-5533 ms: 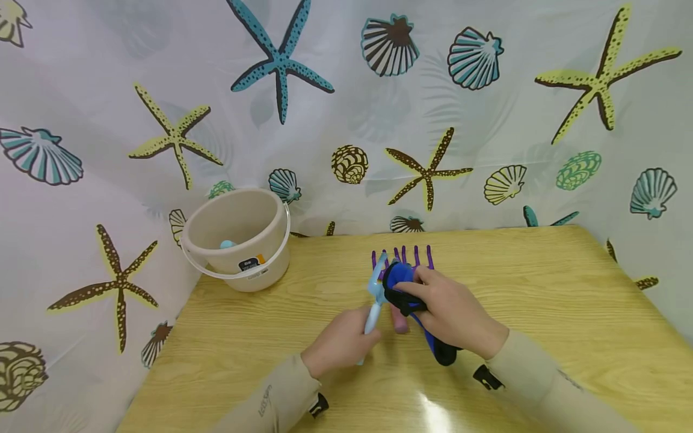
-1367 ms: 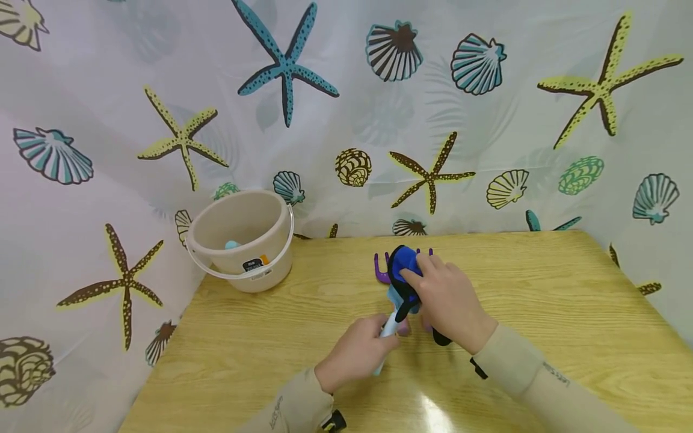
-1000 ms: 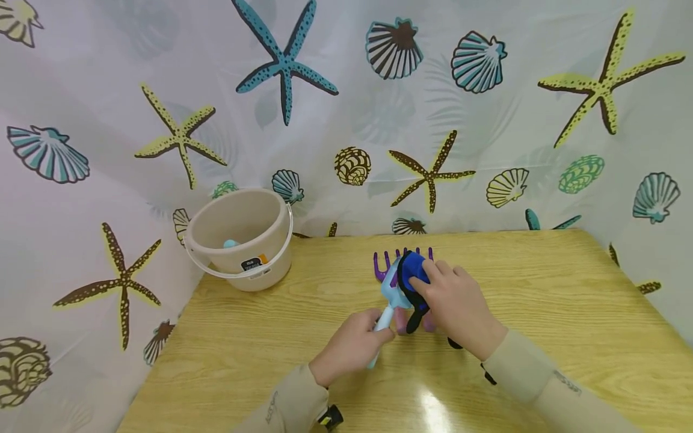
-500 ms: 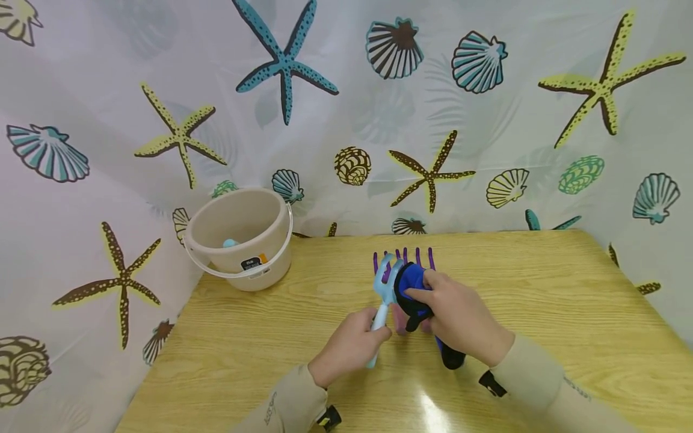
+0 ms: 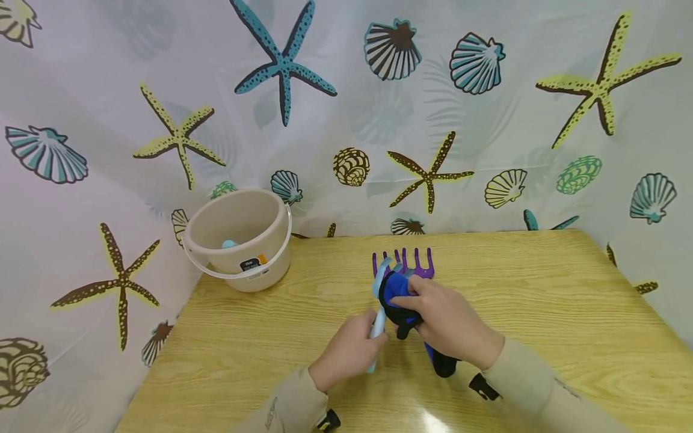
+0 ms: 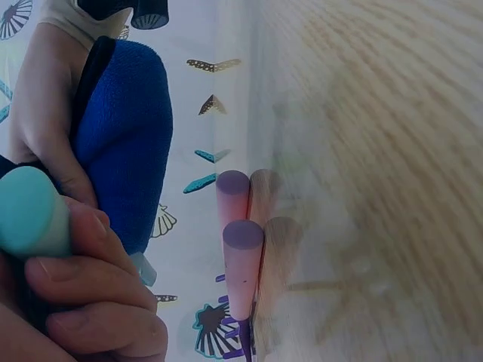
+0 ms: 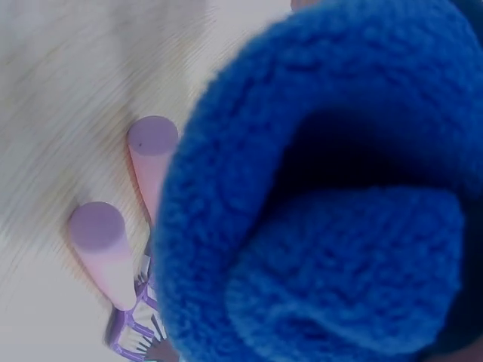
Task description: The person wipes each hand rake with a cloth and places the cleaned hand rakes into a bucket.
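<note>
My left hand [image 5: 349,352] grips the handle of a light-blue hand rake [image 5: 378,325], its tined head tilted up and away. In the left wrist view the rounded handle end [image 6: 30,215] pokes out above curled fingers. My right hand [image 5: 452,322] pinches a blue cloth [image 5: 394,290] with black edging against the rake's head, covering much of it. Part of the cloth hangs below the hand. Fluffy folds of the cloth [image 7: 339,271] fill most of the right wrist view. Behind, two purple rakes [image 5: 425,272] with pink handles [image 6: 243,264] lie side by side on the table.
A beige bucket [image 5: 271,261] with a white handle stands at the back left, a light-blue item [image 5: 229,244] inside it. The wooden table [image 5: 541,300] runs back to a curtain [image 5: 325,120] printed with starfish and shells.
The right hand and cloth shift back and forth over the rake's head, most recently leftward, hiding more of it. The left hand keeps its grip throughout. The bucket and purple rakes stay put.
</note>
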A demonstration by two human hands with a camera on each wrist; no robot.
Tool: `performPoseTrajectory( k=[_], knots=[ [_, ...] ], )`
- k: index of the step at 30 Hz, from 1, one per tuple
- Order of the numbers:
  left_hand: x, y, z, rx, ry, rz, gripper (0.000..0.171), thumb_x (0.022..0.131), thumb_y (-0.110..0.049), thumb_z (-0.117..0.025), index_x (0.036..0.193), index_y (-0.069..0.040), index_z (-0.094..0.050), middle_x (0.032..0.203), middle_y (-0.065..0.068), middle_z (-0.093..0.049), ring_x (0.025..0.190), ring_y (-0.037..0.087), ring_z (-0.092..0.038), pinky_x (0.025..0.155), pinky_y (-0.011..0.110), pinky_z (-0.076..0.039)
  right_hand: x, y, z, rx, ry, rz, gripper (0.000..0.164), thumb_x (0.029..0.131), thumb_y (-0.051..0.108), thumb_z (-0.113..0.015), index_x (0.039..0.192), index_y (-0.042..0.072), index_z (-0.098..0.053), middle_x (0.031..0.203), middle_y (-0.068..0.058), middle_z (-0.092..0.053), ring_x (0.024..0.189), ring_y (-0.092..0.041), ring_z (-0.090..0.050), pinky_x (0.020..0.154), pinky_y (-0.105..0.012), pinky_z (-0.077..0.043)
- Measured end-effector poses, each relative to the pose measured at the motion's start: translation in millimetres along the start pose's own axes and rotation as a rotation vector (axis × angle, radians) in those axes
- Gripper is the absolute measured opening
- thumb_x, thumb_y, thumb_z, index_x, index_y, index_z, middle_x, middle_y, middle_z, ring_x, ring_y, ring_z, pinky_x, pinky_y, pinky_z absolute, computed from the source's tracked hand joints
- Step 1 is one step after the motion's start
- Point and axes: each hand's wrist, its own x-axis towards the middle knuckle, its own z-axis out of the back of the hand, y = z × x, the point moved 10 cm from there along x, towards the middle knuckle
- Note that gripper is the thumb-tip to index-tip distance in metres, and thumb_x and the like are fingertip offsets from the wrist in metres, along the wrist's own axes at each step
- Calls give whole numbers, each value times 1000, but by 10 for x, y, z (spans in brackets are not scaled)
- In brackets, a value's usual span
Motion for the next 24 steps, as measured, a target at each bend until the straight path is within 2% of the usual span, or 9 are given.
performPoseTrajectory(
  k=[6, 10, 13, 18, 20, 24],
  knots=[
    [-42, -1, -13, 35, 1, -4, 7, 96, -16, -57, 95, -9, -58, 65, -1, -50, 49, 11, -47, 46, 26, -41, 61, 4, -8, -46, -29, -13, 54, 70, -12, -71, 114, 19, -77, 88, 0, -50, 75, -15, -49, 65, -29, -54],
    [-54, -56, -106, 41, 51, -28, 23, 95, -15, -58, 112, -2, -65, 65, -3, -49, 49, 10, -46, 48, 25, -41, 126, -25, 29, -97, -85, -29, 52, 69, -3, -81, 116, 18, -76, 97, -7, -60, 80, -19, -55, 69, -34, -58],
    [-53, -75, -184, 7, 89, -14, 31, 95, -16, -57, 123, -4, -66, 64, -5, -48, 51, 10, -44, 51, 26, -39, 160, -40, 45, -109, -105, -35, 54, 67, 0, -84, 117, 17, -76, 103, -10, -64, 83, -21, -59, 73, -38, -59],
    [-57, -60, -155, -25, 59, 16, 12, 97, -17, -58, 98, -7, -64, 61, -4, -47, 48, 12, -43, 47, 27, -36, 158, 4, 31, -105, -69, -16, 49, 68, 4, -88, 115, 16, -76, 105, -12, -65, 88, -24, -63, 76, -40, -60],
    [-48, -52, -138, -25, 47, 9, 12, 96, -17, -58, 97, -7, -65, 59, -4, -47, 46, 11, -42, 45, 27, -35, 140, 16, 21, -104, -45, -17, 47, 70, 6, -88, 114, 16, -77, 99, -9, -63, 82, -21, -61, 72, -36, -59],
    [-11, -15, -114, -11, 26, -8, 15, 94, -17, -59, 99, -6, -66, 59, -4, -45, 46, 11, -41, 45, 26, -35, 91, 23, -18, -97, 14, -26, 43, 73, 8, -86, 114, 18, -78, 86, -1, -50, 71, -14, -48, 62, -28, -52]
  ],
)
